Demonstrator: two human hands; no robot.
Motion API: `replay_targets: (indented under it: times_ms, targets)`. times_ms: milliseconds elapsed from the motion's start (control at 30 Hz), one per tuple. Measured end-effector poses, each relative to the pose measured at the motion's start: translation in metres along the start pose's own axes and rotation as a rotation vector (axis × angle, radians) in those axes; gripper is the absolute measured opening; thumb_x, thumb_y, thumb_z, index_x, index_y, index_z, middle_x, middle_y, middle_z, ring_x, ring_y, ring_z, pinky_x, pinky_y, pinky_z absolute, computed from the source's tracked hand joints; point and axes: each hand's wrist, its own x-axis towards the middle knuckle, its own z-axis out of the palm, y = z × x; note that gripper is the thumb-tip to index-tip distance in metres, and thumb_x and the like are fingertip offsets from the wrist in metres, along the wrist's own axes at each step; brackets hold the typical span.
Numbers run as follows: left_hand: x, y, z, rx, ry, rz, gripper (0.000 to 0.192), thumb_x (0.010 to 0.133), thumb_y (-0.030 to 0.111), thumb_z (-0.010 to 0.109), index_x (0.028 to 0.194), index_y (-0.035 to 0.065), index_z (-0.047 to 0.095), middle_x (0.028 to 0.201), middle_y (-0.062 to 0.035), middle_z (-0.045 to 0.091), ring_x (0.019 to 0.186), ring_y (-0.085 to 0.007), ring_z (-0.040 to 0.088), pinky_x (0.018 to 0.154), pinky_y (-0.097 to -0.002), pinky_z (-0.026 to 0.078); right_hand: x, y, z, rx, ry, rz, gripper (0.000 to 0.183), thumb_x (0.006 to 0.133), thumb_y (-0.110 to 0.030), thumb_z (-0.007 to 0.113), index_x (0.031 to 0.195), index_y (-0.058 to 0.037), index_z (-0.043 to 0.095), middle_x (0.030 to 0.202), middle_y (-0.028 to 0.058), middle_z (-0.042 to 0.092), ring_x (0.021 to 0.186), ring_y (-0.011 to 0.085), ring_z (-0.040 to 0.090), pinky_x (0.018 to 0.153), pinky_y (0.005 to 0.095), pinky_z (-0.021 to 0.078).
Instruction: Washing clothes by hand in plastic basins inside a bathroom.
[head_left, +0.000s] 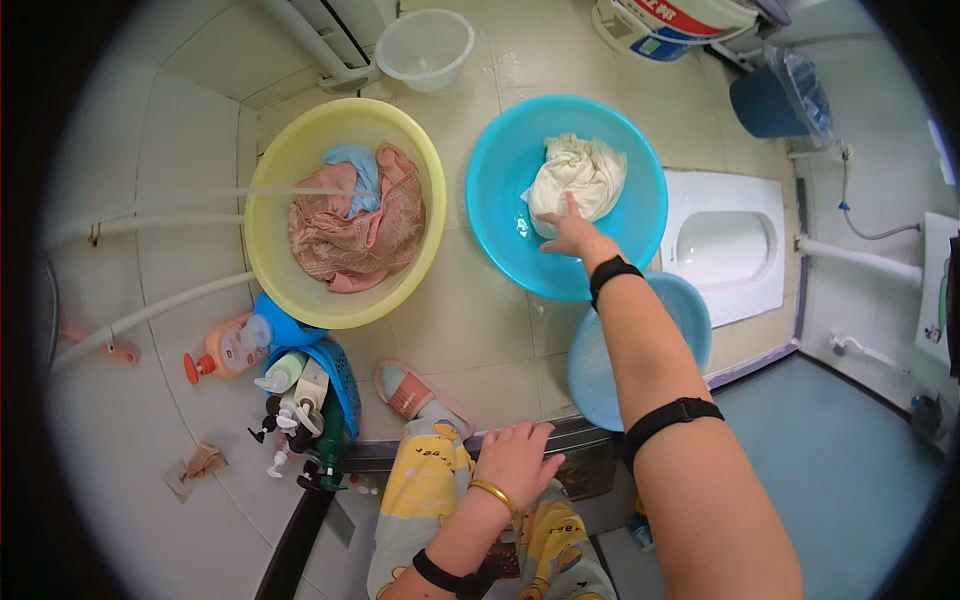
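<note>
My right hand (574, 231) reaches into a bright blue plastic basin (495, 225), fingers spread at the near edge of a bunched cream cloth (581, 172). Whether the fingertips touch the cloth is hard to tell. Over my knees is my left hand (514, 461), empty, its fingers slightly apart. To the left stands a yellow plastic basin (406, 277) holding a pink patterned cloth (334, 251) and a light blue cloth (361, 169). A pale streak, either water or a clear tube, crosses its rim and ends at the blue cloth.
Below my right forearm, a paler blue basin (592, 382) leans by the floor sill. A blue basket (345, 382) holds several pump bottles. Farther off are a white bowl (425, 49), a paint bucket (652, 34), a bin (772, 105) and a squat toilet (724, 292).
</note>
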Motion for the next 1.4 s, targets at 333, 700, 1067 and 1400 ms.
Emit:
replay_targets:
  times_ms: [333, 700, 1067, 1400]
  targets:
    - [0.001, 0.003, 0.005, -0.019, -0.041, -0.014, 0.036, 0.079, 0.032, 0.052, 0.107, 0.0089, 0.048, 0.096, -0.0102, 0.051, 0.091, -0.0260, 0.050, 0.081, -0.0373, 0.035, 0.012, 0.002, 0.030, -0.202, 0.125, 0.103, 0.059, 0.056, -0.033, 0.075, 0.109, -0.0226, 0.051, 0.132, 0.0166, 0.023, 0.095, 0.0337, 0.053, 0.082, 0.0363, 0.0441]
    - [-0.005, 0.006, 0.009, -0.059, 0.008, 0.023, 0.035, 0.078, 0.031, 0.053, 0.106, 0.0099, 0.048, 0.094, -0.0098, 0.051, 0.089, -0.0260, 0.050, 0.077, -0.0363, 0.035, -0.055, 0.001, -0.023, -0.099, 0.090, 0.131, 0.041, 0.069, -0.031, 0.062, 0.104, -0.0152, 0.046, 0.093, 0.0144, 0.058, 0.085, 0.0288, 0.057, 0.069, 0.0385, 0.0442]
    - [-0.009, -0.015, 0.003, -0.051, -0.029, -0.036, 0.037, 0.079, 0.031, 0.052, 0.108, 0.0084, 0.046, 0.095, -0.0100, 0.051, 0.089, -0.0262, 0.050, 0.078, -0.0367, 0.035, 0.026, -0.016, 0.033, -0.925, 0.307, -0.107, 0.050, 0.080, -0.022, 0.048, 0.124, -0.0403, 0.034, 0.127, 0.0086, 0.034, 0.099, 0.0278, 0.044, 0.077, 0.0396, 0.0385]
    - [-0.009, -0.017, -0.006, -0.050, 0.015, -0.042, 0.035, 0.079, 0.030, 0.052, 0.107, 0.0085, 0.048, 0.097, -0.0094, 0.052, 0.091, -0.0262, 0.050, 0.080, -0.0372, 0.035, -0.004, -0.012, 0.037, -0.276, 0.490, -0.040, 0.026, 0.062, -0.024, 0.065, 0.085, -0.0154, 0.058, 0.091, 0.0085, 0.052, 0.079, 0.0291, 0.052, 0.065, 0.0367, 0.0445]
